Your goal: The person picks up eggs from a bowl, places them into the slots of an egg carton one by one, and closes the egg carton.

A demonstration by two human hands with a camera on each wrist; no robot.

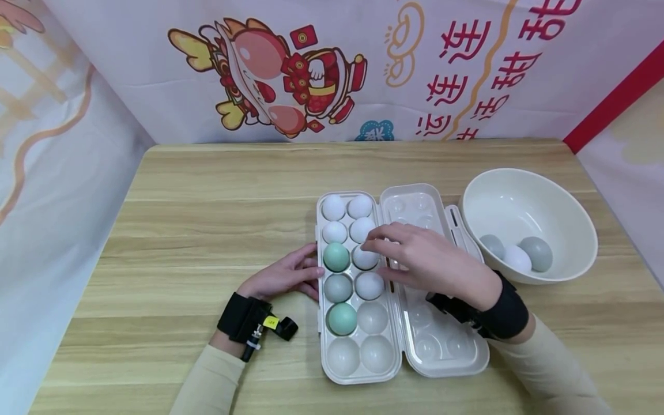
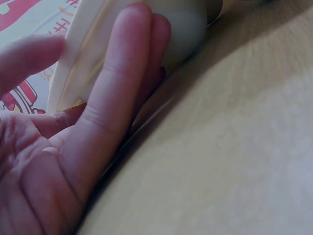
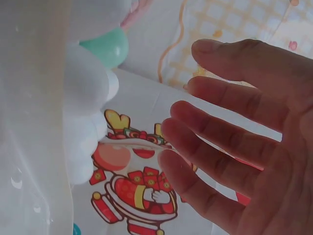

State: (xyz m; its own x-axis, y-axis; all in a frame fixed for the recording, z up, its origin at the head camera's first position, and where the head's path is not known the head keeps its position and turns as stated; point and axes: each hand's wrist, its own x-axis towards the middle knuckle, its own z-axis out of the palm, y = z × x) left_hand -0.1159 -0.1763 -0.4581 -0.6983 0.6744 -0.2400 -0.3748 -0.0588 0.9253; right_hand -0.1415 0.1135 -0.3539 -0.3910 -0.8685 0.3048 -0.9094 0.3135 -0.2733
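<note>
In the head view, an egg box (image 1: 376, 354) on the worktop (image 1: 207, 225), long axis running near to far, with its far end canted slightly left and its lid (image 1: 448, 362) folded flat out to the right, toward a bowl (image 1: 524, 213) with three eggs (image 1: 536, 253) inside. Seated in its cups: six white eggs (image 1: 334, 207), two green eggs (image 1: 336, 257) and one grey egg (image 1: 338, 288). Directly right of the straight-fingered left grip (image 1: 287, 274), touched by it along the left edge. Beneath the right grip (image 1: 425, 256), loosely held above the right-hand column, holding nothing.

In the left wrist view, egg box tilted in the picture, against outstretched fingers (image 2: 110, 93) rather than wrapped by them.

In the right wrist view, right grip with fingers spread and slightly bent, across a gap from the eggs.
</note>
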